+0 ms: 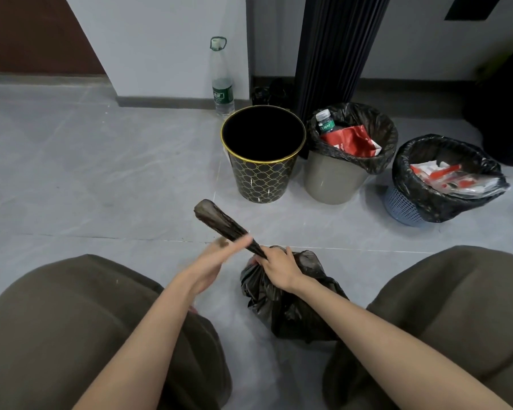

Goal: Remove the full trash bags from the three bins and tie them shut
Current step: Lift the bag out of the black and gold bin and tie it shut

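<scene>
A full black trash bag (290, 309) sits on the floor between my knees. My right hand (277, 269) grips its gathered neck just above the bulge. The twisted top of the bag (219, 221) sticks up and to the left, and my left hand (216, 258) is blurred against it, fingers fairly straight along the twist. Behind stand three bins: a black bin with gold pattern (262, 176) with no bag inside, a grey bin (335, 179) lined with a black bag holding a bottle and red packaging, and a blue mesh bin (403, 207) with a black bag full of wrappers.
A tall plastic bottle (222, 84) stands by the wall behind the patterned bin. A dark pleated curtain (335, 48) hangs behind the grey bin. Another dark object (504, 108) is at the far right. Grey tiled floor (101, 179) spreads to the left.
</scene>
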Demonstrator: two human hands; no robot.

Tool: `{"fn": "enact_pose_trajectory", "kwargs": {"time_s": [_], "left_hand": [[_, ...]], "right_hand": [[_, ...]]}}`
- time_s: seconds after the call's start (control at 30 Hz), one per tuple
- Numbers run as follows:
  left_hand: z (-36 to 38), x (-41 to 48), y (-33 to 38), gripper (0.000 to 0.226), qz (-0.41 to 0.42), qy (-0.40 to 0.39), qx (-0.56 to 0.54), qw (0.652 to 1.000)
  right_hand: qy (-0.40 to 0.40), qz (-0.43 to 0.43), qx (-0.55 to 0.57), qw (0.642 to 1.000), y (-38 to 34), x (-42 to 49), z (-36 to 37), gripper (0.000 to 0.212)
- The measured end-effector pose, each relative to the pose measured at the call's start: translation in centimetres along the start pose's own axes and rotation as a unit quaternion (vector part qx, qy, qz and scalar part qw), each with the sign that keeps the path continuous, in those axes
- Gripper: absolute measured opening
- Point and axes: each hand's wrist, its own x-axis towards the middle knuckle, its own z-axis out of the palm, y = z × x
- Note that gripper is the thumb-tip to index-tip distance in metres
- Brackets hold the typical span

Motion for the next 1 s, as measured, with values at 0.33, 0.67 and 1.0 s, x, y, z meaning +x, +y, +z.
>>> {"fn": "enact_pose_trajectory", "kwargs": {"time_s": [0.33, 0.67, 1.0], "left_hand": [[3.3, 2.0, -0.7, 0.029, 0.028, 0.170, -0.087, 0.981], [3.6, 3.5, -0.1, 0.034, 0.060, 0.173, -0.292, 0.939], [4.8, 1.9, 0.1, 0.018, 0.128, 0.097, 0.182, 0.970]], "right_hand": [[-0.041, -0.048, -0.089, 0.994, -0.8, -1.5, -1.4, 0.029], [-0.051, 0.138, -0.287, 0.947, 2.1, -6.7, -7.6, 0.082], [-0.008, 0.110, 0.050, 0.993, 3.7, -7.6, -12.2, 0.032]]}}
